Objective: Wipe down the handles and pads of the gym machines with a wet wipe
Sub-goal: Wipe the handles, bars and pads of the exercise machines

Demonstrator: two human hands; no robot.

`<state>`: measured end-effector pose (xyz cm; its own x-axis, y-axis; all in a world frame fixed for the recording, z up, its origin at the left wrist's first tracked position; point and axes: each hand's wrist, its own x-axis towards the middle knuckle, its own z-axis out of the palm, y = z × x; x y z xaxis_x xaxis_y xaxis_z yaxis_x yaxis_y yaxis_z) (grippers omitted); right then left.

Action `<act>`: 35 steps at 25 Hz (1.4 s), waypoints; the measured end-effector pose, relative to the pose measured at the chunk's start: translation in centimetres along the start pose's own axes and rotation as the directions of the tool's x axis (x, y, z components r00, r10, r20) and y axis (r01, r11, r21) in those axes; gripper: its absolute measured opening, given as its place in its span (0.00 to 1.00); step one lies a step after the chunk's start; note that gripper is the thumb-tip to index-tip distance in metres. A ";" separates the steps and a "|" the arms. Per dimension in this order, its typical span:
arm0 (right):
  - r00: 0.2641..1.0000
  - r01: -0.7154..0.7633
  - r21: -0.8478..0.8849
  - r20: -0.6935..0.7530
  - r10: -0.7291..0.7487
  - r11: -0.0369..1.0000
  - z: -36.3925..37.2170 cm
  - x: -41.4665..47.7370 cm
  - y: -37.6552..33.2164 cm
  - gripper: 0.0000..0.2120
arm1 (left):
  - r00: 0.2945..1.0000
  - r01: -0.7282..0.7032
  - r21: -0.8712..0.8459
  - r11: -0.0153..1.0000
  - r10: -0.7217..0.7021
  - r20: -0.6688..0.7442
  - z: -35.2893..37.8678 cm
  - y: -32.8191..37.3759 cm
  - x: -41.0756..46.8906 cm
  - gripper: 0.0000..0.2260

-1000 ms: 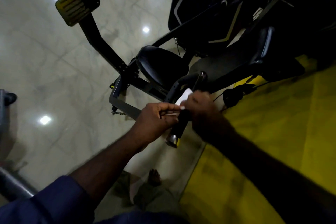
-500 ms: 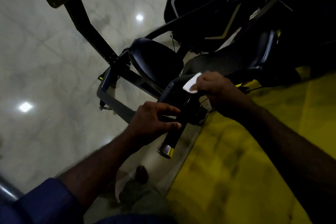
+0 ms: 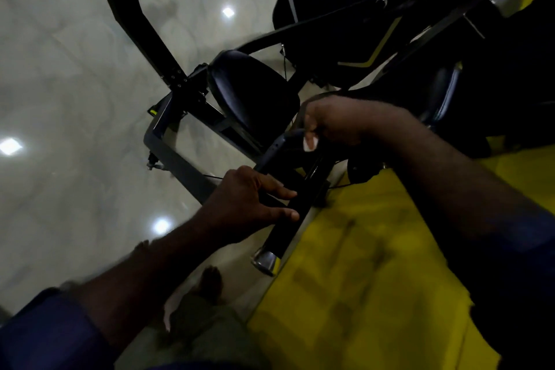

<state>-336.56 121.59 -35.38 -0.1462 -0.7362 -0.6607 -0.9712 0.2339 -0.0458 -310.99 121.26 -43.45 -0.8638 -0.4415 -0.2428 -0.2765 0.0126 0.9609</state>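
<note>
A black handle bar [image 3: 285, 228] with a silver end cap runs from the lower middle up to a bend near the seat. My left hand [image 3: 249, 207] rests on its lower grip, fingers laid across it. At the upper bend my right hand [image 3: 333, 123] is curled around the bar with a white wet wipe [image 3: 309, 143] pressed under its fingers; only a small corner of the wipe shows. A black seat pad [image 3: 255, 93] sits just beyond the bar.
The machine's black frame arm [image 3: 132, 15] rises to the upper left over a pale tiled floor [image 3: 60, 99]. A black shroud [image 3: 345, 9] fills the upper right. A yellow floor mat [image 3: 360, 264] lies at lower right. My foot [image 3: 210, 279] is below the bar.
My right hand has slid with the wipe from the lower grip up to the bend of the bar. My left hand has stayed on the lower grip. The view has tilted closer.
</note>
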 end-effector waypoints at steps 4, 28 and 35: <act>1.000 0.004 -0.092 0.027 -0.001 0.996 -1.2 -2.5 0.3 0.05 | 1.000 -0.005 0.013 1.000 0.005 -0.004 -0.3 0.7 0.0 0.16; 0.999 0.003 0.072 0.032 -0.005 0.997 -1.1 0.4 1.9 0.13 | 0.999 0.033 -0.140 0.990 -0.033 -0.001 0.1 0.0 0.3 0.16; 0.998 -0.027 0.000 0.049 0.027 1.000 -0.2 2.0 -0.2 0.13 | 0.999 0.045 -0.131 0.990 -0.047 -0.012 0.5 -0.3 0.2 0.17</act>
<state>-336.66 119.91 -36.54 -0.1633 -0.6973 -0.6979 -0.9669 0.2537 -0.0273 -311.30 121.60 -43.84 -0.8450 -0.4521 -0.2857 -0.2573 -0.1247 0.9582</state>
